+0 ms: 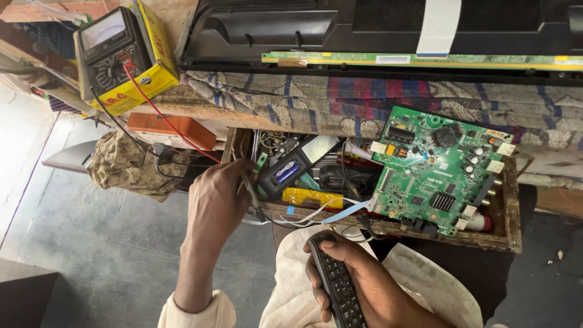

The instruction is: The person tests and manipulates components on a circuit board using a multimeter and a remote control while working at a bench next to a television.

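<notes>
Far left, an analog multimeter [112, 51] leans on a yellow box [152, 67] up on the counter [200, 112], its red lead [164, 115] running down to the left hand [215, 200]. That grip is pinched tight on a probe [250, 191] at the rim of the wooden drawer [507, 237], amid tangled wires. Moving right, the right hand [364, 282] has its grip wrapped around a black remote control [337, 285], thumb on top. Beyond, a green circuit board [440, 170] lies tilted across the drawer.
</notes>
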